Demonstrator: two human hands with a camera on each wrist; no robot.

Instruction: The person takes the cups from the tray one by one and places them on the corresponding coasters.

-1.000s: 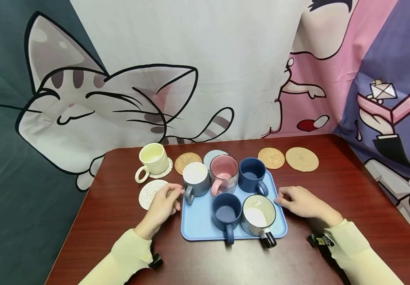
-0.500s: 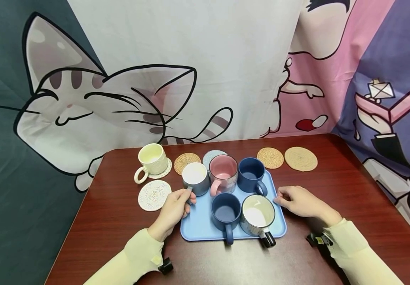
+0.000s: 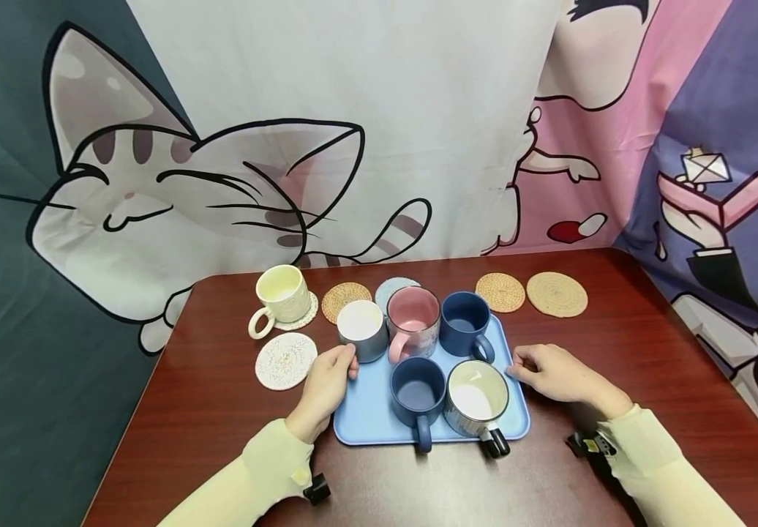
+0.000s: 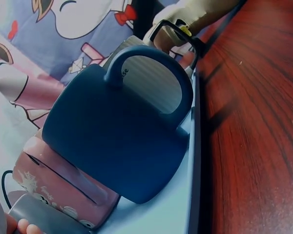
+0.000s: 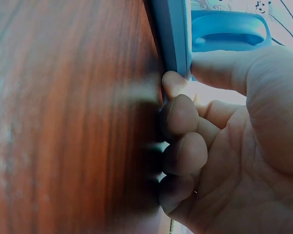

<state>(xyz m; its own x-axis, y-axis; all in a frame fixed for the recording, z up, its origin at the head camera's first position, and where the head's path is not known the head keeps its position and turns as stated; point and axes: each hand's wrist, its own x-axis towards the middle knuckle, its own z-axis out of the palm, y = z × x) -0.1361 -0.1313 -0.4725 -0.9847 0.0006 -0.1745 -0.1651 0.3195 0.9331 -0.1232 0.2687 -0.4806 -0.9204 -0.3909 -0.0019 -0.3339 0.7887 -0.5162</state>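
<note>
While our left hand is at the grey mug: we judge the step in hand to be getting a secure hold; the fingers curl in, clamped, it seems, on the mug's handle, which they hide from us.
Grey mug: it sits upright at the far left corner of the blue tray, just beside the pink mug; whether those two touch, we cannot tell.
Right hand: we have its thumb and forefinger pinched together on the tray's right edge, the other fingers curled low beside the table.
Blue tray: we do best to keep that edge steady and flat, since a tug from the left could make the remaining mugs slide.
Pink mug: it is the neighbour we could most easily knock, so any lift should start straight up, rim level, before we swing sideways.
Front navy mug: it stands to the right of our left hand, and we should keep our knuckles clear of it.
White coaster: it lies on the table just left of that hand; we should keep the sleeve high enough not to drag it.
</note>
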